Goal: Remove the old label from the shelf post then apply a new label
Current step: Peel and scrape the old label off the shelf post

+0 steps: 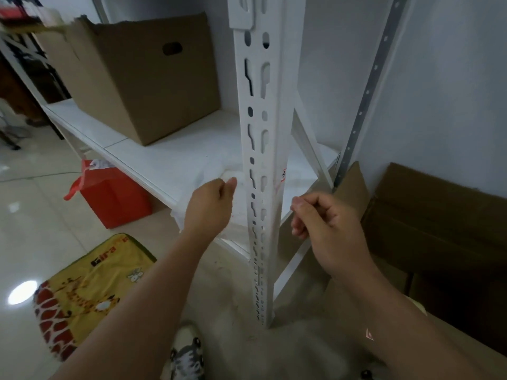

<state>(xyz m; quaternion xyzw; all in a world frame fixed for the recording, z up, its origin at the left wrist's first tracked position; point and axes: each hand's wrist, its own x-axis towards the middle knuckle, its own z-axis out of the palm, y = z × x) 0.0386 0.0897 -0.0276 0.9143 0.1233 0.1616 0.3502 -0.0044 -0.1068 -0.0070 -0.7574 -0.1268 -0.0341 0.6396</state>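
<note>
A white slotted shelf post [259, 149] runs down the middle of the view. On its right face clings a torn label remnant [283, 177] with red print. My left hand [210, 208] is just left of the post, pinching a small white piece [230, 175] at its fingertips, over a white cloth or bag lying on the shelf. My right hand [323, 220] hovers just right of the post below the remnant, its fingers curled; what it pinches, if anything, is hidden.
A large cardboard box [137, 80] stands on the white shelf [170, 160]. A red box with a red bag [109, 193] sits on the floor below. Flattened cardboard [439, 220] leans against the right wall. A yellow giraffe mat [85, 292] lies at lower left.
</note>
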